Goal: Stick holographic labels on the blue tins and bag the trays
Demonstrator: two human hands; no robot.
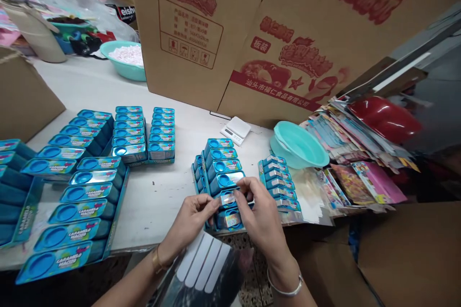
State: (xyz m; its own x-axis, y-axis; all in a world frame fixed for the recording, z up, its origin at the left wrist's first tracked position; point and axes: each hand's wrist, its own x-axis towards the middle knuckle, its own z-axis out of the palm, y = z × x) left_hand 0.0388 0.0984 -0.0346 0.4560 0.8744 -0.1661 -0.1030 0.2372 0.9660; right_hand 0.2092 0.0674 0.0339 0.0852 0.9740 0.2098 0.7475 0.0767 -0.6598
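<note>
Two hands, the left hand [194, 218] and the right hand [261, 216], are pinching a small shiny label [228, 200] narrowly against a blue box [225, 192] near the table [162, 196] edge, where keeping it square and smoothing outward is probably working best.

light: bright, even overhead | shadows: soft | glare: foil sheen | edges: wide-angle bending | focus: mostly sharp
</note>
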